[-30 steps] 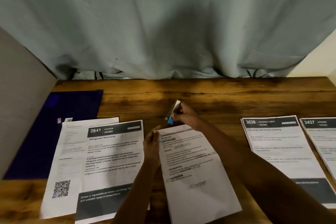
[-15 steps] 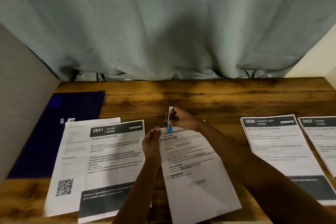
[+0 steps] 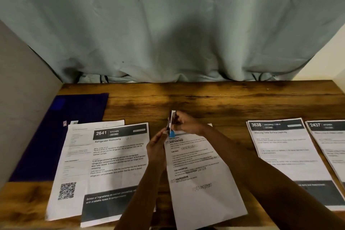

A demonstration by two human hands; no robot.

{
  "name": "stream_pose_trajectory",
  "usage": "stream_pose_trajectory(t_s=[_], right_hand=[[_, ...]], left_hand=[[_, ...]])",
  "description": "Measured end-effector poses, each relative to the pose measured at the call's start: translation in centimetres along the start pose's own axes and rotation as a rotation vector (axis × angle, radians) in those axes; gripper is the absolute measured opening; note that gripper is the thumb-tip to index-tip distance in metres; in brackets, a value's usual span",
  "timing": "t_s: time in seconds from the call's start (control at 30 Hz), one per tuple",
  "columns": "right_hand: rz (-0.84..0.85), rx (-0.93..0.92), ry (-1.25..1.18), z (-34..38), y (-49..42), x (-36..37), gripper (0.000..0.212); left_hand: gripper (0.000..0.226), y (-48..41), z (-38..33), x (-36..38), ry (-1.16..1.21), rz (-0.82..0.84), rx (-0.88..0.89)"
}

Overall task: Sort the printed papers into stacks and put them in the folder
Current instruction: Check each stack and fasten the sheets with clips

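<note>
White printed stack [image 3: 201, 192], blurred black text, blue-tipped metal tool [image 3: 171, 127] at top edge

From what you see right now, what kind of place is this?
Probably a desk set up for paperwork, perhaps at home: a wooden tabletop, printed sheets laid out side by side, a dark blue folder, and a grey curtain behind.

Single head-worn wide-angle cam, pitched forward and down. Sits close over the wooden table [image 3: 233, 99], near edge at 6 o'clock; curtain [image 3: 168, 24] fills frame toward 12 o'clock.
</note>
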State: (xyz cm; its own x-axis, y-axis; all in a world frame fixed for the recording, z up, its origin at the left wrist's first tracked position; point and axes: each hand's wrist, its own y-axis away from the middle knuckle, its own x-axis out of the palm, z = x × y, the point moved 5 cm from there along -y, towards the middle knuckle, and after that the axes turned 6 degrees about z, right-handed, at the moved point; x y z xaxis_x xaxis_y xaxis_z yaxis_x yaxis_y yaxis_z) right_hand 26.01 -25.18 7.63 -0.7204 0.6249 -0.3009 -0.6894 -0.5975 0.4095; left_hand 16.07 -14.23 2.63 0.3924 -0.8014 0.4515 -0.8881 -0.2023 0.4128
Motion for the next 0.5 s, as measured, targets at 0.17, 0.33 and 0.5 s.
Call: stream_pose_trajectory(t_s=[0.17,0.33,0.5], right_hand=[[-0.006,0.004,0.001,0.11,0.22,-0.14,0.039],[-0.028,0.009,0.000,-0.02,0.45,-0.24,0.043],[-0.049,0.009,0.008,-0.35,0.37,0.16,0.041]], left_hand=[[0.018,0.02,0.22,0.10,0.006,0.011,-0.010],[0.030,0.14,0.01,0.32,-0.081,0.073,0.031],[0.018,0.08,-0.16,0.27,-0.457,0.016,0.142]])
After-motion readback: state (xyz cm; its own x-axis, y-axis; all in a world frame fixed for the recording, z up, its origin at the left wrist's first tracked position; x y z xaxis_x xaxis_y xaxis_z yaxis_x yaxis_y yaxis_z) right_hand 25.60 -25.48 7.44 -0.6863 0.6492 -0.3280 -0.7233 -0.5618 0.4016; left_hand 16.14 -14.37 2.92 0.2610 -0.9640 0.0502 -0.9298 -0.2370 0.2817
